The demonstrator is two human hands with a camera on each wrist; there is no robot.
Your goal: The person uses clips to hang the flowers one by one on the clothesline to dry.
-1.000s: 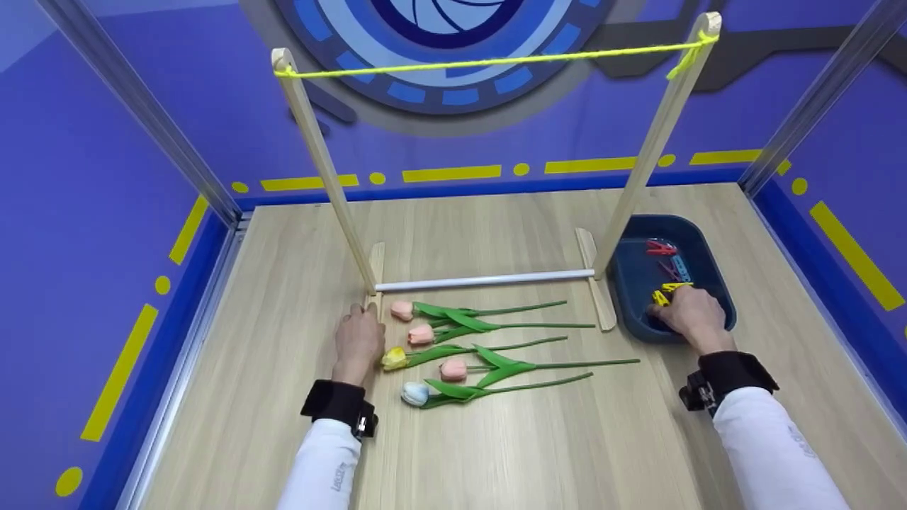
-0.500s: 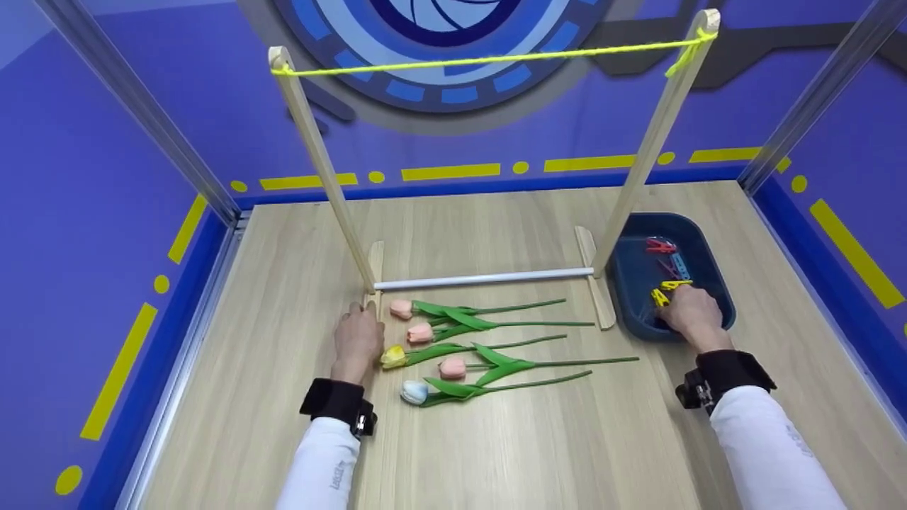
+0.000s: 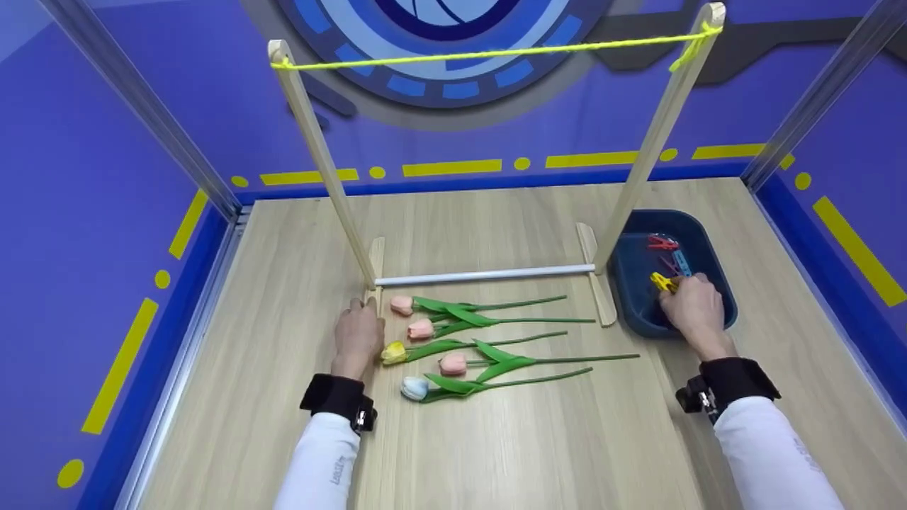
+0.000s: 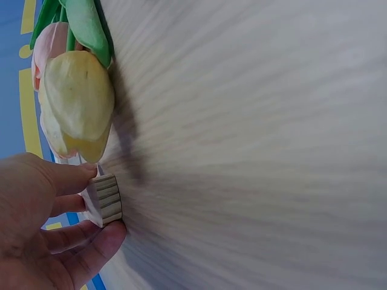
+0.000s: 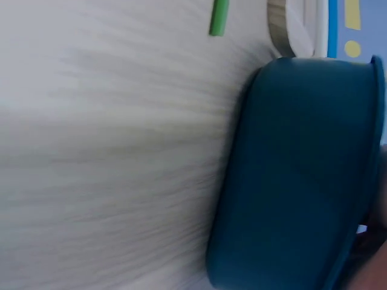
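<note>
My left hand grips the front end of the stand's left wooden foot between thumb and fingers. My right hand is over the dark blue basin, pinching a yellow clothespin at its fingertips. Red and blue clothespins lie beyond it in the basin. In the right wrist view the basin wall hides most of that hand. A yellow tulip hangs close above my left thumb in the left wrist view.
The wooden stand has two uprights, a yellow string tied across their tops and a white rod low down. Several artificial tulips, pink, yellow and blue, lie in front of it. Blue walls enclose the table.
My right hand has drawn slightly up from the basin floor, and the yellow clothespin has shifted with its fingers. My left hand stays on the foot; the head view has tilted slightly.
</note>
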